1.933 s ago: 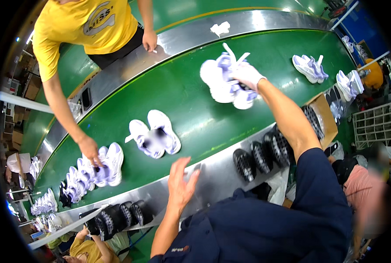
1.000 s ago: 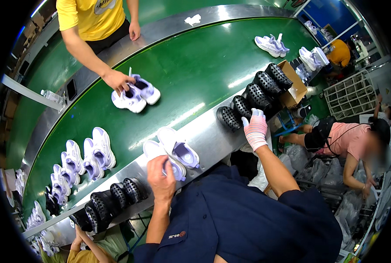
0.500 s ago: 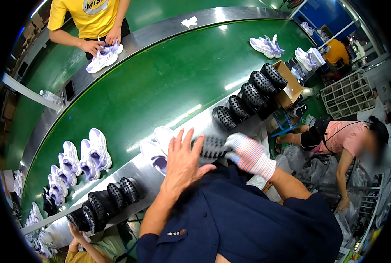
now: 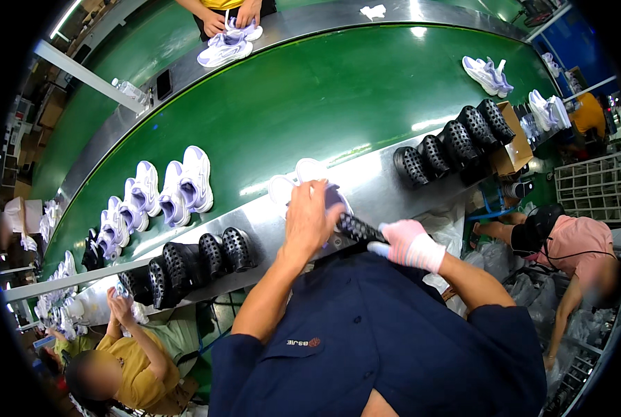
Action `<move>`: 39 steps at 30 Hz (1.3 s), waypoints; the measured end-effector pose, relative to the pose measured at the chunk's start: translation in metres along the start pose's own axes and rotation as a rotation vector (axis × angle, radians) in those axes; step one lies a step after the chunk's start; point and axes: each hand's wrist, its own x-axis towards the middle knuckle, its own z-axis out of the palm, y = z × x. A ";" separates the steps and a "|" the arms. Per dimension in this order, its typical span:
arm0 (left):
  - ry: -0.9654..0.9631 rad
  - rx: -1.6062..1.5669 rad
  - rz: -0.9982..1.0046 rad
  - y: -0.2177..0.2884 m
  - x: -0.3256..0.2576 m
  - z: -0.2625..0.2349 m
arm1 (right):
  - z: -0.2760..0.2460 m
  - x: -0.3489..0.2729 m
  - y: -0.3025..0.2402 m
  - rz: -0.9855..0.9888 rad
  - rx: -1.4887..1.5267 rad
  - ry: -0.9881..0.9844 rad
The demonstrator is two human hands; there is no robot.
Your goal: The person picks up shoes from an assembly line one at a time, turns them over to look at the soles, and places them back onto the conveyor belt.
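Sneakers (image 4: 303, 182), a white pair, lie on the steel table (image 4: 373, 177) edge at the belt's near rim, long axis toward 1 o'clock, toes away. Left hand (image 4: 309, 219) presses flat, fingers spread, on them. Gloved right hand (image 4: 409, 243), at 3 o'clock, is closed around a black perforated insert (image 4: 358, 226); better to steady the shoe firmly, then feed the insert in along its length.

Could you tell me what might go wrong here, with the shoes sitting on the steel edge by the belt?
The white shoes sit on the narrow steel ledge, steadied only by the left hand; they might slide off toward the person. The right hand holds the black insert by one end, so it could slip from that grip.
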 end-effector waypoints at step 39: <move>0.109 -0.108 -0.557 -0.062 -0.054 0.099 | 0.065 0.156 0.042 0.169 0.139 0.397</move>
